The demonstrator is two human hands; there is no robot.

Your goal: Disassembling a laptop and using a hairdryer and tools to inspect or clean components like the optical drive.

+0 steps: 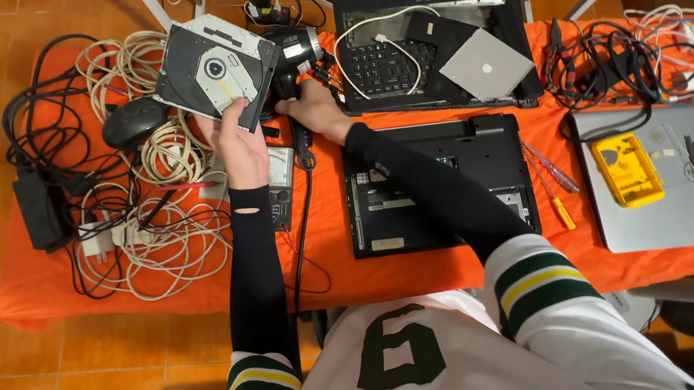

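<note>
Left hand (243,150) pinches the near edge of an optical disc drive (214,64), thumb on top, fingers under; drive held tilted above the cable pile at 10 o'clock of the table. Disc tray side faces up.

Right hand (315,109) rests at 12 o'clock from the person's chest, fingers curled at the handle of a black heat gun (293,56). Contact is clear; whether the grip is fully closed around it cannot be told.

Heat gun lies just beside the drive at its 3 o'clock. Multimeter (280,180) sits partly under the left wrist.

Open laptop chassis (435,186), underside up, at 3 o'clock of the hands, under the right forearm. Second stripped laptop (434,42) with keyboard exposed at 1 o'clock. Black mouse (133,122) at 9 o'clock of the drive, among white cables (169,237). Screwdrivers (551,180) right of the chassis; yellow parts box (626,170) on a silver laptop (671,215) at far 3 o'clock. Orange cloth (327,248) covers the table.
</note>
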